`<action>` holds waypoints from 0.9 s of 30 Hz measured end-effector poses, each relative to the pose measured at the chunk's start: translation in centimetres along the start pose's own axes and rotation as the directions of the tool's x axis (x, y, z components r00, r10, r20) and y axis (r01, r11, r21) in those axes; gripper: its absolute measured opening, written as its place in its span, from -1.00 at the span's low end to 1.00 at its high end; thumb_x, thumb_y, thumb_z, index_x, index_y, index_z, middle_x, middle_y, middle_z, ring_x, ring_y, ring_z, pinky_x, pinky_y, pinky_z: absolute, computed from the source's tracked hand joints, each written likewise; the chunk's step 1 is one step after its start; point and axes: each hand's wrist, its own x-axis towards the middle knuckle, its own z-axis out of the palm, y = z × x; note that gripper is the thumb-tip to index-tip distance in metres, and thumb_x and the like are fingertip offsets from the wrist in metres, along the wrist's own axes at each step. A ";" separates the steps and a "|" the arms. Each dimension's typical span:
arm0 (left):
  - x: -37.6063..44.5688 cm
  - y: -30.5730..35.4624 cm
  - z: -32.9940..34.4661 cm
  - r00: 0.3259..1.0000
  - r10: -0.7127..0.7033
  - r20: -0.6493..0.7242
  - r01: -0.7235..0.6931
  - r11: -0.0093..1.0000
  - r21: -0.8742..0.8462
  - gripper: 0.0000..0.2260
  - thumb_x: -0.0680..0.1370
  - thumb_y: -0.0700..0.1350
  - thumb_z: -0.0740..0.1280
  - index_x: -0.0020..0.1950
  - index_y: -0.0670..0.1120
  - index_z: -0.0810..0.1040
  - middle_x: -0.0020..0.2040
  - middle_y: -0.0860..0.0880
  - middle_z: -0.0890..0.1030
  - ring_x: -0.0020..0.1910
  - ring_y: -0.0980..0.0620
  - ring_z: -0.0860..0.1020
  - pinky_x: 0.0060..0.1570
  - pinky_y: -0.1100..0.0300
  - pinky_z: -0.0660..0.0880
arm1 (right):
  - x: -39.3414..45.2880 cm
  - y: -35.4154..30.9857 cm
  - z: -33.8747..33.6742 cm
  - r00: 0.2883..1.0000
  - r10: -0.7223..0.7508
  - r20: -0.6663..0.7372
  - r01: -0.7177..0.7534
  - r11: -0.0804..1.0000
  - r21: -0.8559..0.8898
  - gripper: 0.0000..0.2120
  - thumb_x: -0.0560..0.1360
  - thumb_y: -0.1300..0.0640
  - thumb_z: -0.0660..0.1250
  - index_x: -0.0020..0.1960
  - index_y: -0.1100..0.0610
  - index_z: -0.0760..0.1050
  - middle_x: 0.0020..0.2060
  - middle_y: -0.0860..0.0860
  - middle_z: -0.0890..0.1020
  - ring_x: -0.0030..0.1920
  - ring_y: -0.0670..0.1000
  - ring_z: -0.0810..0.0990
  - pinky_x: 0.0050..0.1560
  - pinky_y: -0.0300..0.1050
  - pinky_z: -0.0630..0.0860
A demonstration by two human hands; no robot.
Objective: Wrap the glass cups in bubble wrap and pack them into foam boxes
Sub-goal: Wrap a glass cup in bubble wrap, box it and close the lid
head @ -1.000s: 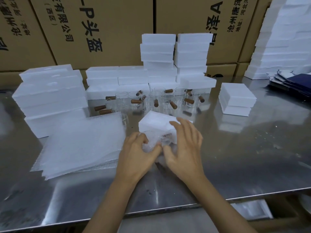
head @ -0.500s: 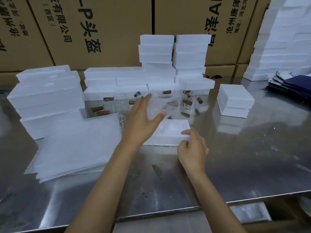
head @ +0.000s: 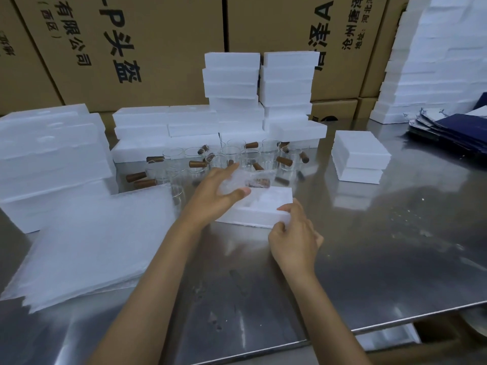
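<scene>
Centrally, left hand (head: 214,196) holds wrapped cup (head: 245,180), grip curled round bundle, just above open foam box (head: 259,206) on tabletop (head: 382,246). Right hand (head: 295,238) pinches box's near right corner. Unwrapped cups (head: 237,156) with brown handles stand behind box. Bubble wrap sheets (head: 89,241) stacked at left. Foam box stacks (head: 287,83) behind, cartons (head: 131,48) beyond.

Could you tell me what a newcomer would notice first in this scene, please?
The left hand holds a bubble-wrapped glass cup above an open white foam box at the centre of the steel table, while the right hand grips the box's near corner. Behind them stand clear glass cups with brown wooden handles.
</scene>
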 end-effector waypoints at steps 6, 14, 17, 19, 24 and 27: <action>0.3 -1.1 0.7 0.999 -0.050 -0.021 0.050 0.998 -0.024 -0.43 0.49 0.17 0.45 0.48 0.28 0.36 0.23 0.32 0.37 0.30 0.34 0.31 0.29 0.25 0.14 | 2.8 0.6 -0.3 0.987 0.072 0.142 -0.082 0.994 0.067 -0.71 0.49 0.24 0.18 0.05 -0.14 0.40 -0.10 -0.13 0.51 0.19 0.00 0.46 0.15 -0.08 0.16; 0.3 -1.6 2.6 0.994 -0.001 -0.112 0.010 0.997 0.077 -0.45 0.52 0.07 0.44 0.48 0.21 0.38 0.31 0.22 0.34 0.48 0.14 0.17 0.42 0.10 0.05 | 7.0 0.3 -1.9 0.976 0.144 0.165 -0.198 0.900 0.388 -0.77 0.51 0.30 0.24 -0.10 0.01 0.58 -0.01 0.00 0.62 -0.04 0.02 0.55 -0.10 -0.38 0.45; 0.5 -1.4 3.3 0.988 -0.022 -0.151 0.031 0.998 0.054 -0.47 0.52 0.06 0.44 0.47 0.21 0.39 0.26 0.24 0.29 0.44 0.18 0.19 0.32 0.16 0.00 | 13.4 -0.9 -2.8 0.999 0.047 0.009 -0.048 0.977 0.208 -0.84 0.55 0.19 0.22 0.05 0.00 0.51 0.12 -0.06 0.56 0.09 -0.01 0.51 -0.05 -0.18 0.41; 0.7 -1.4 3.5 0.985 -0.007 -0.174 0.017 0.998 0.057 -0.47 0.53 0.05 0.44 0.48 0.17 0.40 0.34 0.17 0.35 0.44 0.15 0.24 0.30 0.31 0.02 | 17.9 -1.7 -2.6 1.000 -0.021 0.019 0.019 0.997 0.079 -0.76 0.55 0.16 0.21 0.19 -0.03 0.44 0.18 0.00 0.53 0.11 0.04 0.50 0.06 -0.07 0.46; 0.7 -1.4 3.7 0.972 0.009 -0.237 -0.015 1.000 -0.022 -0.53 0.49 0.07 0.48 0.38 0.19 0.48 0.32 0.23 0.39 0.28 0.33 0.30 0.44 0.13 0.24 | 26.1 -2.1 0.7 0.992 -0.011 0.123 0.040 0.971 -0.235 -0.45 0.54 -0.08 0.28 0.49 -0.03 0.23 0.45 0.07 0.34 0.40 0.24 0.33 0.36 0.13 0.34; 0.9 -1.4 3.5 0.972 -0.007 -0.235 0.000 1.000 -0.031 -0.53 0.47 0.11 0.49 0.35 0.20 0.48 0.33 0.23 0.42 0.33 0.26 0.35 0.45 -0.05 0.29 | 29.1 -2.1 3.1 0.978 -0.035 0.205 0.106 0.932 -0.348 -0.29 0.52 -0.15 0.34 0.57 -0.08 0.11 0.59 0.05 0.08 0.52 0.33 0.08 0.47 0.26 0.15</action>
